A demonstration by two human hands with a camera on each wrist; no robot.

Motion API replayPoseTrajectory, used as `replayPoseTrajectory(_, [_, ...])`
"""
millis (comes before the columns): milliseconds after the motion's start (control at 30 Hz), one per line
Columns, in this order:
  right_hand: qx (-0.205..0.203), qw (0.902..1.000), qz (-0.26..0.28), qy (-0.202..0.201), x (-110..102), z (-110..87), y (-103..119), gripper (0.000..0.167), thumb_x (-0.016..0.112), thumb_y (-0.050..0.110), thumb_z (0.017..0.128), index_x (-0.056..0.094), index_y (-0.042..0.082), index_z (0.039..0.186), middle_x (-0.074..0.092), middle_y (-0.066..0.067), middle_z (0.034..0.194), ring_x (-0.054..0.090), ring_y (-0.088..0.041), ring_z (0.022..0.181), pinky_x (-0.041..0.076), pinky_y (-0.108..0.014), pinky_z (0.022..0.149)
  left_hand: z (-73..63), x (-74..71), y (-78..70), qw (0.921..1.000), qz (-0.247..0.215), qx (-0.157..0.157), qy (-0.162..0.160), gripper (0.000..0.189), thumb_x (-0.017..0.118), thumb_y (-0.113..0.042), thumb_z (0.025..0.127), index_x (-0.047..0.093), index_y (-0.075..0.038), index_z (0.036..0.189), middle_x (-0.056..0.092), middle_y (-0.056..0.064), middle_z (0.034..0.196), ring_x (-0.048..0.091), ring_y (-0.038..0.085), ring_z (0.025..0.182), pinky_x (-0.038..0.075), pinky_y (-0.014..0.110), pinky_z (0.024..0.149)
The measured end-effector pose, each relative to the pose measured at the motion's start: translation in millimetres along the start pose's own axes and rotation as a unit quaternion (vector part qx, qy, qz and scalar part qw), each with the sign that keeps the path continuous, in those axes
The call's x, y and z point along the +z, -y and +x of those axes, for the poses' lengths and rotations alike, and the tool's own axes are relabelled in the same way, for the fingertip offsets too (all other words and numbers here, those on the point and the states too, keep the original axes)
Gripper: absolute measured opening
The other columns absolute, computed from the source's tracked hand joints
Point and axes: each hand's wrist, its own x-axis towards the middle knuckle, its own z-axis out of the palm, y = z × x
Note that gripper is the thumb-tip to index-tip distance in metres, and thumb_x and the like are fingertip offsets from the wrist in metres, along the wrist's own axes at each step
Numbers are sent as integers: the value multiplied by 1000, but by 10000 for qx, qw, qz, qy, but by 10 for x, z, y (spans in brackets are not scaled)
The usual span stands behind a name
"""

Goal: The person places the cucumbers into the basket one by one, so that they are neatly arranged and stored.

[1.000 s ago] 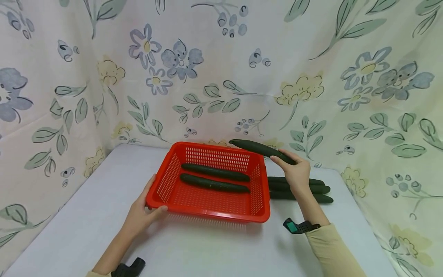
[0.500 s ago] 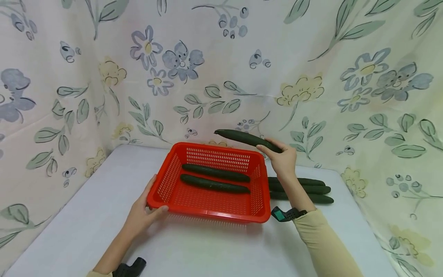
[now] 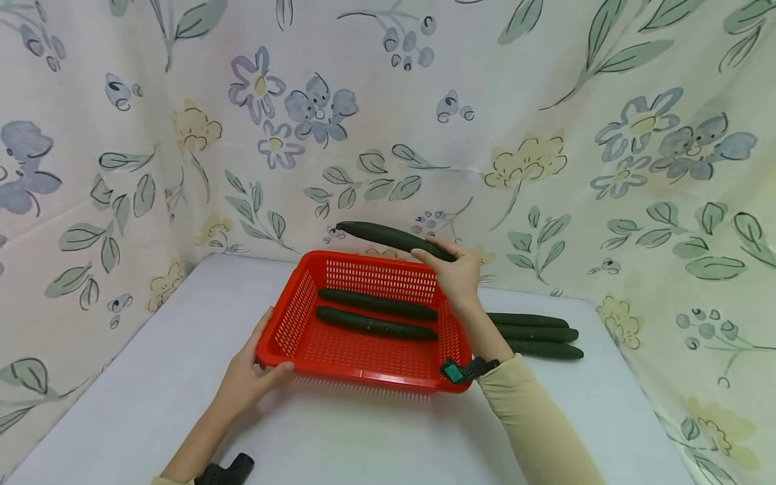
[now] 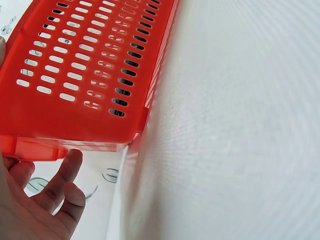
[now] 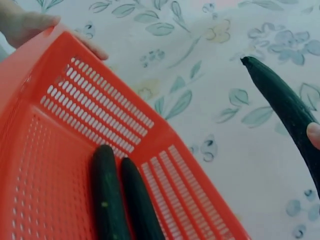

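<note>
My right hand [image 3: 457, 276] holds a dark green cucumber [image 3: 384, 236] near one end, thumb in front. The cucumber is raised above the back rim of a red plastic basket [image 3: 364, 377], its free end pointing left. In the right wrist view this cucumber [image 5: 280, 95] is apart from the basket, with only a fingertip of the hand showing. Two more cucumbers [image 3: 376, 323] lie side by side inside the basket. My left hand [image 3: 251, 374] grips the basket's front left corner, thumb over the front rim. In the left wrist view, curled fingers [image 4: 65, 172] show beneath the rim.
Three cucumbers [image 3: 539, 333] lie in a row on the white tabletop [image 3: 376, 438], right of the basket, partly hidden behind the right forearm. A floral curtain [image 3: 388, 135] hangs behind the table and along its sides.
My right hand has carried the cucumber leftward and slightly up, from the basket's back right corner to above its back rim. The left hand and basket stay in place.
</note>
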Motion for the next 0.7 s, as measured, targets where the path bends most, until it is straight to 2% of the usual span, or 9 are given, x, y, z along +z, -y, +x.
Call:
replayPoseTrajectory(100, [15,9999,131,76,104,10,-1,45,92,29,85,80,16,127,70,-6,135,60,-19,100,47,-25,73,0,11,4,10000,-35,30,-7,107,85,-28,89,18,-23,172,36,17,170,58,33,127,56,28,83])
replayPoseTrajectory(267, [297,9992,225,135,245,5,-79,47,93,30,83,80,15,126,70,-4,138,64,-20,114,51,-28,81,-9,26,-2,10000,-56,65,35,107,84,-28,89,17,-23,172,36,17,170,57,35,130,55,28,86])
replayPoseTrajectory(433, [554,9984,-104,98,340,-17,-175,47,94,31,82,81,14,124,66,-6,144,55,-23,134,48,-44,105,-13,25,-4,10000,-45,54,67,107,84,-29,89,17,-23,172,34,17,171,56,38,135,56,29,91])
replayPoseTrajectory(533, [721,9969,-292,120,393,-21,-213,45,95,32,81,82,16,122,68,-5,142,55,-23,135,45,-48,112,-12,11,-7,10000,-31,41,50,107,84,-29,89,17,-23,172,35,16,171,57,37,134,56,29,89])
replayPoseTrajectory(700, [1045,9933,-435,222,497,-23,-270,43,96,31,79,84,17,118,71,-4,137,59,-24,130,47,-47,110,-9,-12,-8,9999,-94,37,36,107,84,-28,89,18,-21,172,36,16,170,57,36,132,57,28,87])
